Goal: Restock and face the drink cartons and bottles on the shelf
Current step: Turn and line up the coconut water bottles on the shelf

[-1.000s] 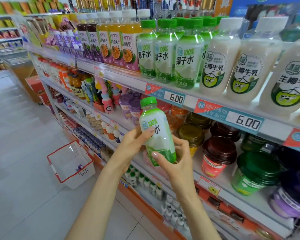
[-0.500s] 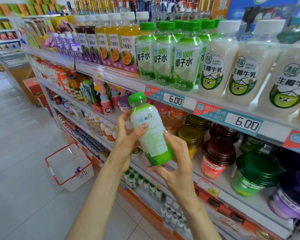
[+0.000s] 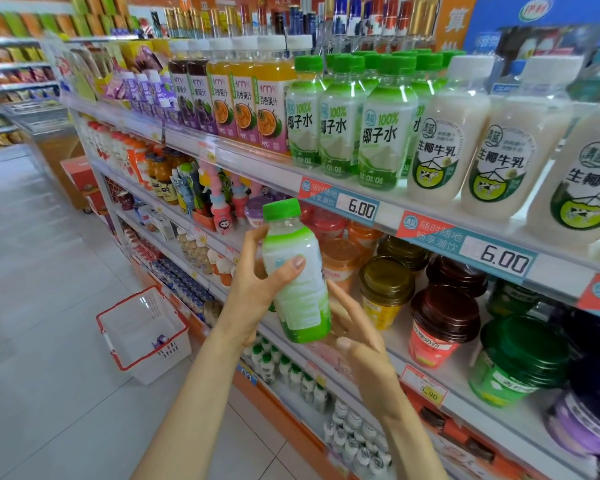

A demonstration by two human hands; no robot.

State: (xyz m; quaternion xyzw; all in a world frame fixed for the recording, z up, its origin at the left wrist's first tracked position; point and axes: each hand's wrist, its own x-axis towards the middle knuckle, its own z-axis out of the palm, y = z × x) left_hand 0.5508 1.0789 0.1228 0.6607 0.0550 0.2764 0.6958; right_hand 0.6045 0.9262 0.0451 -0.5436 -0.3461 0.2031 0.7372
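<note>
Just one green-capped bottle (image 3: 297, 289) tilts in the left hand (image 3: 253, 292), fingers (image 3: 297, 263) wrapped round it, the right hand (image 3: 361, 344) loosely straight-fingered beside its base, below three matching front bottles (image 3: 381, 143).

The bottle (image 3: 297, 275) was before the shelf (image 3: 264, 168), below the coconut-water row (image 3: 378, 133). Juice bottles (image 3: 243, 98) stood left of that row, milk bottles (image 3: 440, 133) right; a basket (image 3: 163, 355) sat on the floor (image 3: 49, 271).

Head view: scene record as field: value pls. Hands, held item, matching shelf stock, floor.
left hand: grips coconut water bottle round its body, thumb on front
right hand: fingers straight, by the bottle's base; contact unclear
bottle: green cap, tilted, off the shelf
shelf stock: matching bottles upright on the upper shelf, labels facing out
floor: white basket with red rim
</note>
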